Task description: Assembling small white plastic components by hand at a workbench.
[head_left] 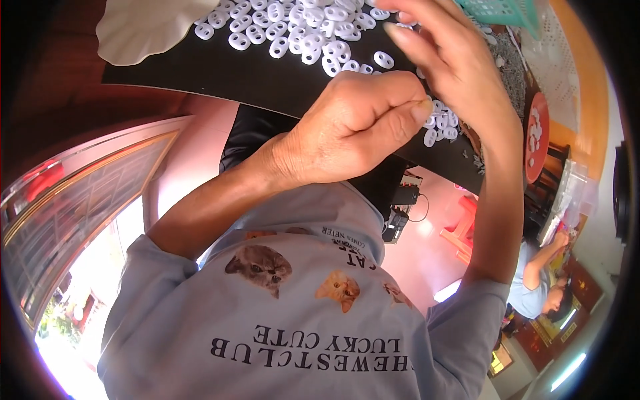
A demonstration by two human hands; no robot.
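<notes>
A heap of small white oval plastic pieces with two holes each lies on the black tabletop, with a few strays at its near edge. My left hand is closed above the table's near edge, thumb pressed against the curled fingers; whatever they hold is hidden. Beyond it, my right hand reaches to the right side of the heap, its fingers stretched and apart, with nothing visible in them. A smaller group of white two-hole pieces lies beside my left thumb, under my right wrist.
A cream scalloped dish stands at the far left. A green basket is at the far right, near grey crumbly material. Further right are a red round tray with white pieces and another person.
</notes>
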